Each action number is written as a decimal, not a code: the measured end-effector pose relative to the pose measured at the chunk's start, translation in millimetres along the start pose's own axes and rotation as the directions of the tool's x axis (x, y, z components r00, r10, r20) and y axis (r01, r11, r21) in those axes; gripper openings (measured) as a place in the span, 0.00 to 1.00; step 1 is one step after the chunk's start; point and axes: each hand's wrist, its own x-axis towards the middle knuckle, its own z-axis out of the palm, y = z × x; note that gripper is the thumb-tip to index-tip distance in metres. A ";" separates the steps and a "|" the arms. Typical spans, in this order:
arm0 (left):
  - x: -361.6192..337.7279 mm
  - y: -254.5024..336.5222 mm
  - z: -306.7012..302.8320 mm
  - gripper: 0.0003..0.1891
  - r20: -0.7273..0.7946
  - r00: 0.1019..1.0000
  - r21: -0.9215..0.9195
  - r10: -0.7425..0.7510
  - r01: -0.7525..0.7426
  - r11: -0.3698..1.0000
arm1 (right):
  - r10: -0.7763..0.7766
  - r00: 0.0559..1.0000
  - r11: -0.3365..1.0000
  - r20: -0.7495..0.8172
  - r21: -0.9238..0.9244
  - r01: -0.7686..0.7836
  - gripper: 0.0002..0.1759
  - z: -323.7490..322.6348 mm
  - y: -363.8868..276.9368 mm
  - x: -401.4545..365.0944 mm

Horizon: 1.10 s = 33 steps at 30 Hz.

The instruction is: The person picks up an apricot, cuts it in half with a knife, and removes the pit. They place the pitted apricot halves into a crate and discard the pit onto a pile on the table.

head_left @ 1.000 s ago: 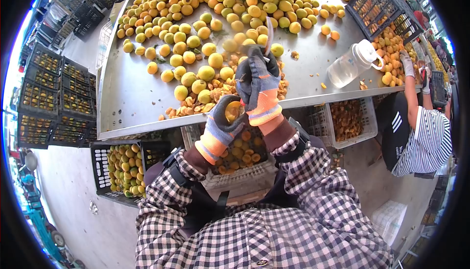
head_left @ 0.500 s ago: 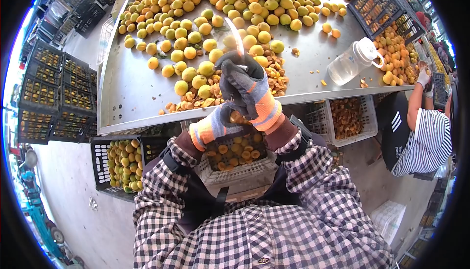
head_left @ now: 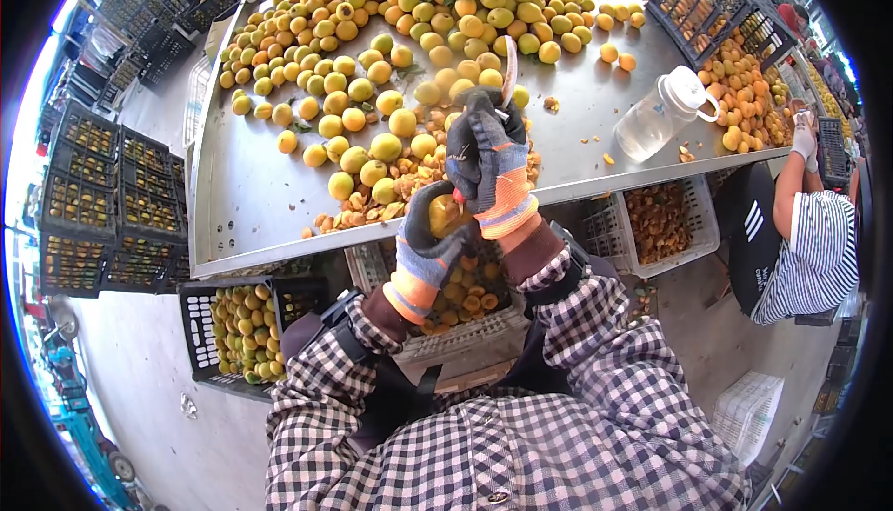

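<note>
Gloved in grey and orange, my left hand (head_left: 426, 246) is closed round a yellow fruit (head_left: 446, 214) at the table's front edge. My right hand (head_left: 488, 158), in a matching glove, grips a knife whose curved blade (head_left: 510, 69) points up and away from me. The hands are close together, with the right one above and to the right of the fruit. Cut orange pieces (head_left: 395, 190) lie on the metal table (head_left: 577, 130) beside them. Beneath my hands, a light crate (head_left: 465, 339) holds cut fruit halves.
Many whole fruits (head_left: 372, 65) cover the table's far part. A clear bottle (head_left: 656, 120) stands at the right, before a dark crate (head_left: 702, 0). A co-worker in a striped shirt (head_left: 819, 251) is at the far right. Below the table are a black fruit crate (head_left: 197, 325) and a white crate (head_left: 702, 218).
My right hand and the knife have shifted right. My left hand has turned more upright, and the fruit in it shows more. A person's hands and a container now show at the top left.
</note>
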 end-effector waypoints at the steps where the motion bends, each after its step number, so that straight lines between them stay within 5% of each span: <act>1: -0.9 3.6 -1.5 0.26 -0.004 1.000 0.002 -0.007 0.007 1.000 | 0.000 1.000 1.000 -0.026 -0.007 0.000 0.05 0.7 0.9 -0.2; 3: 2.7 14.7 -2.9 0.25 0.062 0.998 -0.028 -0.010 0.012 1.000 | -0.005 1.000 1.000 -0.020 -0.027 0.005 0.05 -0.9 1.2 0.2; 5: 8.2 1.4 -12.3 0.24 0.114 0.993 0.090 0.015 -0.025 0.996 | 0.027 0.989 1.000 0.147 -0.007 -0.026 0.06 -3.4 -2.5 -0.7; 7: 9.2 12.7 -13.1 0.26 0.246 0.966 0.135 0.082 -0.118 0.984 | 0.012 0.995 0.987 0.097 -0.163 0.004 0.08 8.0 -0.9 -4.0; 10: 8.9 19.5 -13.3 0.26 0.270 0.962 0.019 0.045 -0.052 0.998 | 0.103 0.983 0.983 0.148 -0.164 -0.079 0.03 10.1 -4.6 -7.4; 13: 11.8 21.3 -20.9 0.26 0.348 0.937 -0.022 -0.044 0.055 0.998 | 0.216 0.971 0.973 0.103 -0.101 -0.205 0.02 9.6 -5.3 -8.2; 18: 8.7 9.6 -28.8 0.29 0.389 0.897 -0.050 -0.210 0.248 0.967 | 0.285 0.941 0.946 -0.183 -0.102 -0.306 0.05 -2.9 6.3 -1.8; 21: 14.1 7.6 -30.0 0.31 0.390 0.903 -0.021 -0.179 0.203 0.979 | 0.327 0.916 0.938 -0.231 -0.036 -0.344 0.05 -16.0 12.0 5.5; 25: 15.9 7.6 -27.0 0.29 0.393 0.919 0.167 -0.018 -0.052 0.985 | 0.365 0.887 0.929 -0.281 0.045 -0.368 0.05 -25.8 13.9 12.8; 27: 17.4 3.4 -25.0 0.26 0.370 0.927 0.226 0.059 -0.152 0.962 | 0.500 0.828 0.849 -0.252 0.329 -0.413 0.06 -33.1 14.7 19.9; 29: 25.8 2.4 -25.1 0.20 0.341 0.928 0.124 -0.150 0.114 0.986 | 0.479 0.842 0.861 -0.250 0.319 -0.395 0.07 -32.7 16.0 24.7; 33: 43.8 1.6 -28.0 0.08 0.348 0.926 0.126 -0.148 0.110 0.986 | 0.241 0.939 0.928 -0.246 0.341 -0.149 0.07 -31.9 10.2 36.3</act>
